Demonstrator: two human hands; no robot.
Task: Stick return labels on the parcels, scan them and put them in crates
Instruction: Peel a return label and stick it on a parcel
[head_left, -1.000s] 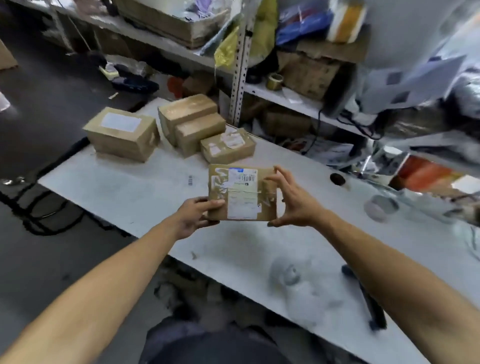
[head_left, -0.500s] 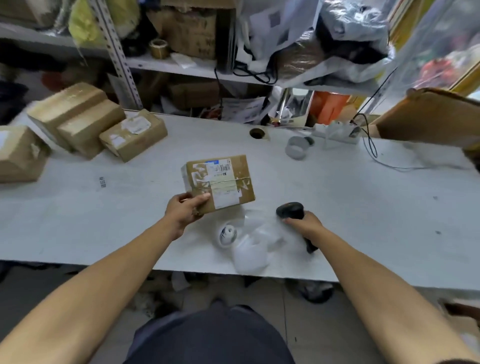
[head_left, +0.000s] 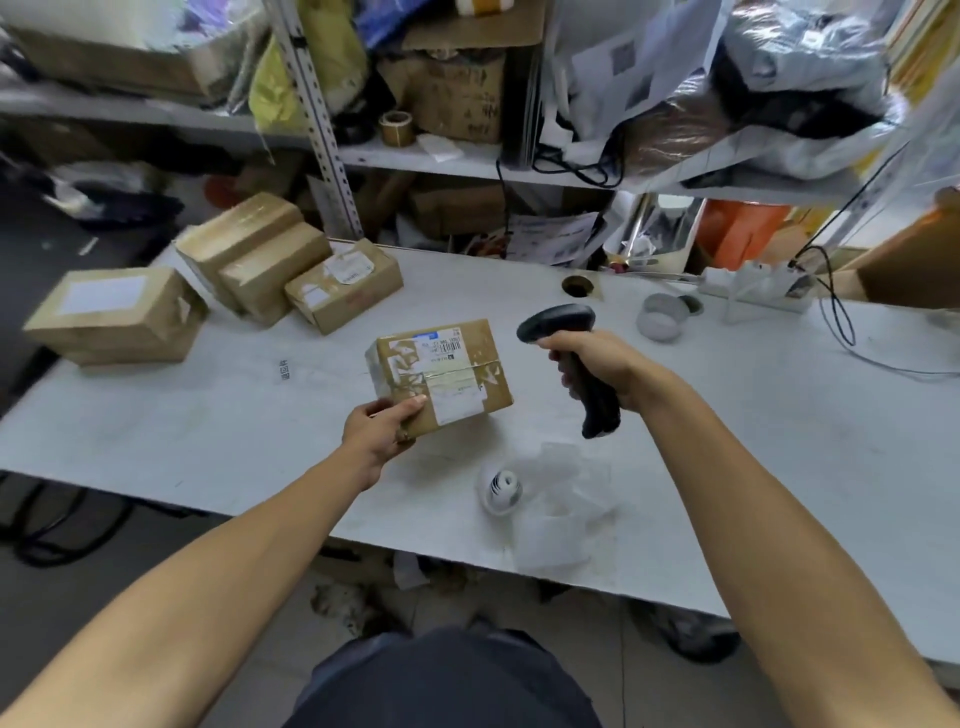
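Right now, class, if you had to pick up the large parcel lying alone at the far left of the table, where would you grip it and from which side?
Grip the large parcel across its two long side faces, coming down from above. It lies flat on the table, label up, standing apart from the three stacked parcels, so both sides are free for fingers.

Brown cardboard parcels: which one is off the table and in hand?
The small brown taped cardboard parcel with the barcode label, gripped at its near corner by the left hand. The other four brown cardboard parcels sit on the white table.
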